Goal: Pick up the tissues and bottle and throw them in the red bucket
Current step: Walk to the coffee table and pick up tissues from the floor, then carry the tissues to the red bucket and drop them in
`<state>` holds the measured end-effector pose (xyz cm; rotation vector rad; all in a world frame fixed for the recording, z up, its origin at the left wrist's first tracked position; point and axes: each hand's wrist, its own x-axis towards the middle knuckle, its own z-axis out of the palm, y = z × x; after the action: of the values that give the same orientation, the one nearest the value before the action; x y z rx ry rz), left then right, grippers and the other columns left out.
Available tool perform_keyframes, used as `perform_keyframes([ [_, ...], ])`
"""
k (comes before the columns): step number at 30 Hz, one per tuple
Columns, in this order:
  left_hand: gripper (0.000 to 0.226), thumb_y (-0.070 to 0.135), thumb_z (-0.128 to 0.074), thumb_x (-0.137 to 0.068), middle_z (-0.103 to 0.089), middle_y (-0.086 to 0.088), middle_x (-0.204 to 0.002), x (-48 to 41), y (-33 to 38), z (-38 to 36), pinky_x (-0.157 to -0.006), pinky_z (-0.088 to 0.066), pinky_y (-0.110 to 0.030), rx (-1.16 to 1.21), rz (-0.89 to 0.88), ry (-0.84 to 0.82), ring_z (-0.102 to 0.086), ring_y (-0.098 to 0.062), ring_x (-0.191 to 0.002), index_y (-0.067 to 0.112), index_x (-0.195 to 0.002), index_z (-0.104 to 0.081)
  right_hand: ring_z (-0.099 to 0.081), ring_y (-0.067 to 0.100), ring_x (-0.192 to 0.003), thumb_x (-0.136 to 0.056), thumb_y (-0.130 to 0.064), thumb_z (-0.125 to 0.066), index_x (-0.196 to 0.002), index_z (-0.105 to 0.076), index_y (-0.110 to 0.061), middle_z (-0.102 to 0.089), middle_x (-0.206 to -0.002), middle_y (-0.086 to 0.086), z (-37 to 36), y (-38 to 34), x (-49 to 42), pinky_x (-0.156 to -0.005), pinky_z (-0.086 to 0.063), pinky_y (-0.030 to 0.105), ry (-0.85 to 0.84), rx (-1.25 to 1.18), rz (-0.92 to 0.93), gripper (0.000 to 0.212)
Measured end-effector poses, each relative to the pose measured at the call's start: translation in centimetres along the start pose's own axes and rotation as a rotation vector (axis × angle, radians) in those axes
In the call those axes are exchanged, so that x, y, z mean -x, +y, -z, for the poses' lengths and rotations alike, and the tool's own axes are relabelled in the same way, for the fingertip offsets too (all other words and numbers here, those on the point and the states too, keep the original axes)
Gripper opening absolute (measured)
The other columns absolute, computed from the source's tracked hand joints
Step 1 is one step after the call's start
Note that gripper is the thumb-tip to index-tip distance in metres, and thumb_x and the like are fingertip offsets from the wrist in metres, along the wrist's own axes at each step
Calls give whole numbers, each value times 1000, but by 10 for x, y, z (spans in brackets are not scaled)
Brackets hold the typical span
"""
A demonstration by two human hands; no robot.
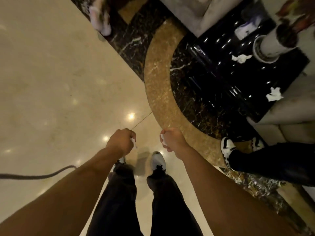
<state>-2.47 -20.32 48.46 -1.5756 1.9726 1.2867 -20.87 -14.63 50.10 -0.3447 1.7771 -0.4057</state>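
Note:
My left hand (121, 141) is closed in a fist around a white tissue (134, 144) whose edge sticks out on the right. My right hand (172, 139) is also fisted, with a crumpled white tissue (163, 139) showing at its left side. Both hands hang over the cream floor above my shoes. Two more crumpled tissues lie on the glossy black table (221, 65) at upper right: one (241, 58) beside a white cup, another (274, 94) near the table's right edge. No bottle and no red bucket is in view.
A white cup on a saucer (269, 46) stands on the black table. Another person's legs and black-and-white shoes (227, 149) are at right. A third person's shoe (100, 19) is at top. A dark cable (42, 175) crosses the floor at left. Grey sofas flank the table.

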Motion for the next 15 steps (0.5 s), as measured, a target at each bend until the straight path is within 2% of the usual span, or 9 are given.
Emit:
perform_keyframes([
  [2,32,-8,-46,-74,-65,-13,-68,40,29,14,-62,-43,-30,132,-62,85,-60,-30,-71,12,-52,-58,-46,9,-48,-92,-11,-46,-72,-51,-24,-51,-62,-4,7,-17,43,-42,-39,20,7,-24,-15,24],
  [3,29,-7,-47,-74,-65,-11,-64,56,43,17,-60,-43,-28,198,-83,118,-60,-29,-68,8,-53,-61,-44,10,-44,-92,-14,-46,-70,-50,-22,-50,-57,-4,10,-24,61,-40,-35,18,20,-56,-50,24],
  [4,29,-6,-50,-74,-64,-6,-60,70,55,19,-58,-43,-27,255,-95,137,-60,-26,-65,9,-52,-62,-42,11,-41,-91,-16,-47,-67,-49,-19,-48,-52,-3,14,-29,79,-36,-31,16,34,-93,-78,24],
  [6,31,-2,-58,-75,-61,2,-55,104,78,23,-59,-47,-28,350,-106,147,-60,-23,-61,16,-50,-59,-37,13,-45,-90,-22,-53,-65,-47,-17,-42,-54,0,23,-31,118,-38,-27,19,84,-154,3,26],
  [8,22,-1,-59,-76,-65,-10,-65,131,94,22,-62,-52,-35,458,-113,131,-62,-26,-64,13,-59,-59,-35,14,-48,-90,-28,-57,-62,-46,-18,-39,-58,1,34,-24,158,-42,-28,22,173,-173,90,31],
  [10,16,-3,-53,-78,-68,-20,-84,152,104,23,-63,-51,-38,552,-125,82,-62,-29,-68,11,-75,-58,-37,13,-50,-91,-31,-58,-64,-47,-16,-41,-59,0,44,-11,192,-42,-30,21,279,-211,119,32],
  [11,19,-5,-50,-78,-66,-21,-92,160,108,25,-62,-50,-38,599,-144,54,-61,-29,-69,11,-86,-58,-38,13,-49,-92,-32,-58,-65,-47,-15,-42,-58,0,49,-4,206,-41,-31,21,318,-227,129,33],
  [13,41,-11,-44,-80,-61,-17,-102,173,117,28,-58,-46,-33,647,-222,-24,-56,-26,-67,13,-108,-61,-36,14,-43,-93,-32,-57,-63,-45,-15,-39,-54,1,54,14,235,-38,-28,20,396,-288,128,36],
  [15,51,-14,-40,-81,-59,-11,-99,189,125,30,-54,-44,-26,619,-312,-116,-52,-21,-67,16,-109,-69,-36,17,-41,-94,-33,-54,-62,-47,-15,-43,-51,2,53,38,261,-38,-27,20,463,-372,129,38],
])
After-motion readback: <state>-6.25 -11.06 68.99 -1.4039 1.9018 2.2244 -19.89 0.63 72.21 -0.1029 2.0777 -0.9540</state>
